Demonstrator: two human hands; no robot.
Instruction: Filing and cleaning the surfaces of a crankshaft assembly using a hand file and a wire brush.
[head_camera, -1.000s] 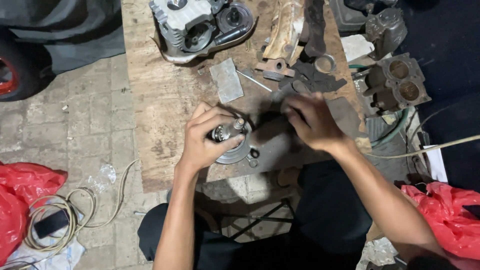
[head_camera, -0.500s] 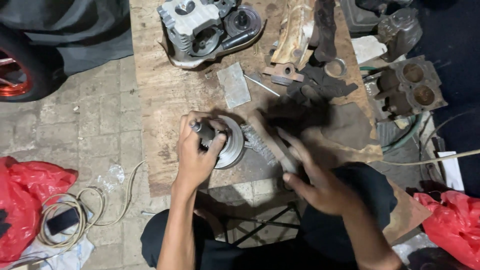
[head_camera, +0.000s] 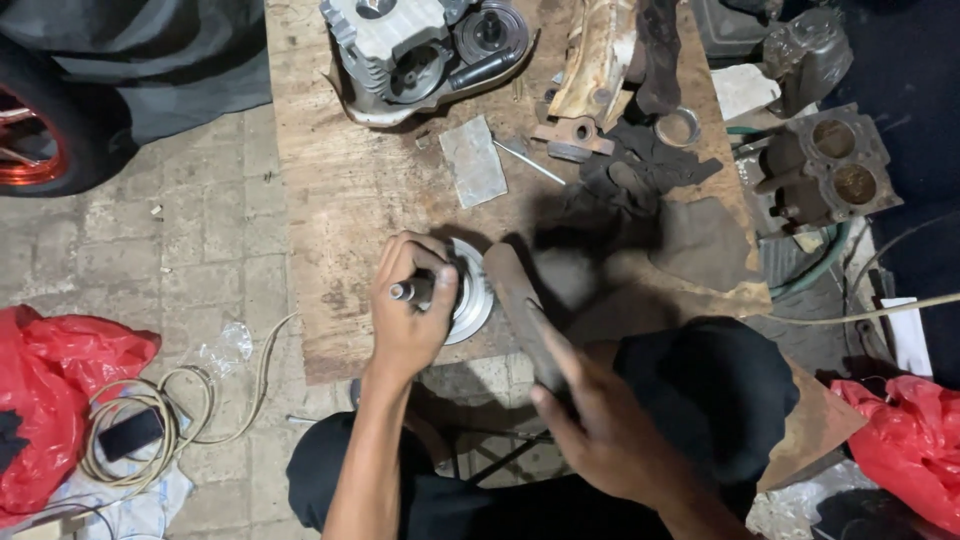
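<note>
The left hand (head_camera: 410, 310) sits just left of the centre of the frame, its fingers curled tightly around a short dark metal shaft with a bright tip (head_camera: 408, 291). This shaft lies almost level, and its long axis runs left to right, with the bright end pointing to the left. The hand presses against a round silver metal disc part (head_camera: 472, 300), which rests flat on the worn wooden board table (head_camera: 340, 200) just right of the fingers.

The right hand (head_camera: 600, 430) is lower, at the bottom centre, and well apart from the disc. It grips the near end of a long flat brown tool (head_camera: 520, 310), maybe a file, whose far end reaches up beside the disc. So the left hand is the nearer one.

At the upper part of the frame lie a grey engine cylinder head (head_camera: 400, 45) and a dark rag (head_camera: 640, 170). On the paved floor at the lower left are a red plastic bag (head_camera: 50, 390) and a coiled pale cable (head_camera: 150, 420).
</note>
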